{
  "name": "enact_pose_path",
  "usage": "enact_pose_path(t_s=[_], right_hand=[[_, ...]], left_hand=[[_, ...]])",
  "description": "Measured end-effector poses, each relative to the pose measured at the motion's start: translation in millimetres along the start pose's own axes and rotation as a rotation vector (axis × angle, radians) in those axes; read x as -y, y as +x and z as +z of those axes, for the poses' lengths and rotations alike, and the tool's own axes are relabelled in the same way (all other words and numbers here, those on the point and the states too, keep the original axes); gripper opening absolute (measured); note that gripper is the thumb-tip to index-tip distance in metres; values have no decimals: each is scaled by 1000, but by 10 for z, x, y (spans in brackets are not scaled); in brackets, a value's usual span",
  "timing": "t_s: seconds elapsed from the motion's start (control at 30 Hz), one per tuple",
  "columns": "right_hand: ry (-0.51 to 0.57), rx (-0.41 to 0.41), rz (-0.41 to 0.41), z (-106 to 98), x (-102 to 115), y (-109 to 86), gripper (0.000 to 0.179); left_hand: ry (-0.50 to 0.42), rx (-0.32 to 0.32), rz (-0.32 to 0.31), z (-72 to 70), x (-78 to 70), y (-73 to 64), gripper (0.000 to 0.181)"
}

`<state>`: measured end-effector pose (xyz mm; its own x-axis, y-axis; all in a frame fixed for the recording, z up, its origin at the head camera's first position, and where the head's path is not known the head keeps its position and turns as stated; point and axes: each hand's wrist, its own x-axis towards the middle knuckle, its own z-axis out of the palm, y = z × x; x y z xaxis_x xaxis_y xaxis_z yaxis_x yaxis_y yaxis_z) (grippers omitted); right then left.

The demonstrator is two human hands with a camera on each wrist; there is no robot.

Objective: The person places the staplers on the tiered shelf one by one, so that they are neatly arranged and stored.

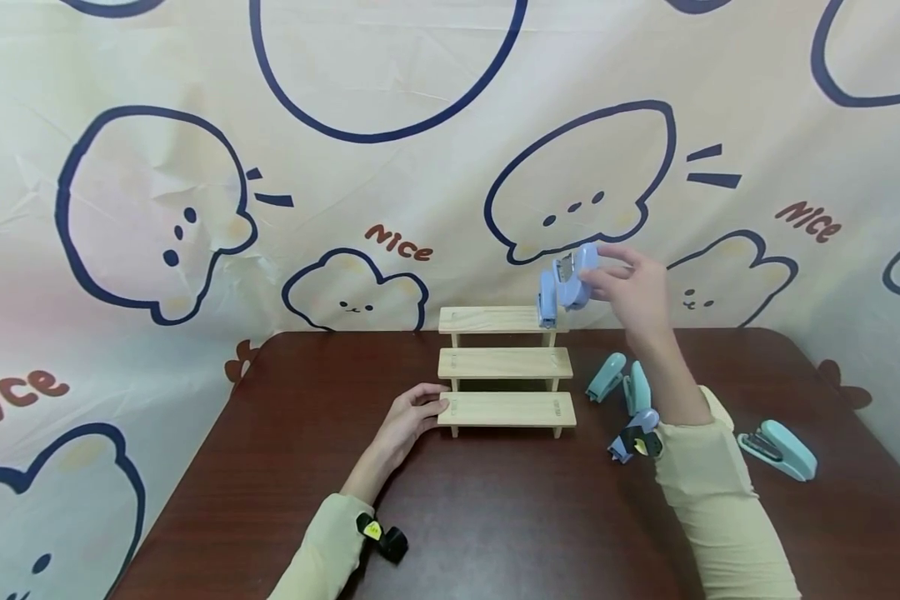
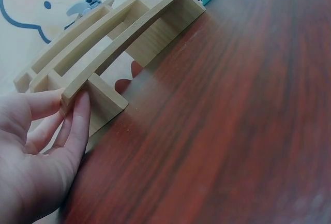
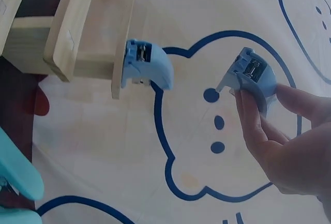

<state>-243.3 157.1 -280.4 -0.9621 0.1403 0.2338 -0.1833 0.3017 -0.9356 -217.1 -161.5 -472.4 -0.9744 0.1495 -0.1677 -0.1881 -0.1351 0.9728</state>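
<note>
A three-step wooden rack [image 1: 506,408] stands on the dark table. My left hand [image 1: 411,421] pinches the left end of its lowest step between thumb and fingers, as the left wrist view [image 2: 44,141] shows closely. Above and behind the top step, my right hand [image 1: 633,287] holds a blue stapler [image 1: 572,279] by thumb and fingers, off the rack. Another blue stapler [image 3: 147,64] rests on the right end of the top step, apart from the held one in the right wrist view.
Right of the rack lie two teal staplers [image 1: 606,377] and a blue stapler [image 1: 619,448], partly covered by the right wrist camera. One more teal stapler [image 1: 783,450] lies farther right. A patterned cloth [image 1: 390,192] hangs behind the table [image 1: 285,467].
</note>
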Motion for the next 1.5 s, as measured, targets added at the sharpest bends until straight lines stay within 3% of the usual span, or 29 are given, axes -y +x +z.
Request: enact_pose_path(t_s=[0.57,0.93,1.27,1.5], right_hand=[[30,34,14,448,-81,99,41],[-42,35,-51,714,-128,133,40],[-47,52,-42,947,-135,165,40],[-107,45,-43,1058,-144,213,42]], left_hand=[[-3,2,7,2,14,-9,36],[3,-3,5,8,13,5,36],[-6,-8,10,-13,13,7,35],[1,0,8,-12,19,-7,38]])
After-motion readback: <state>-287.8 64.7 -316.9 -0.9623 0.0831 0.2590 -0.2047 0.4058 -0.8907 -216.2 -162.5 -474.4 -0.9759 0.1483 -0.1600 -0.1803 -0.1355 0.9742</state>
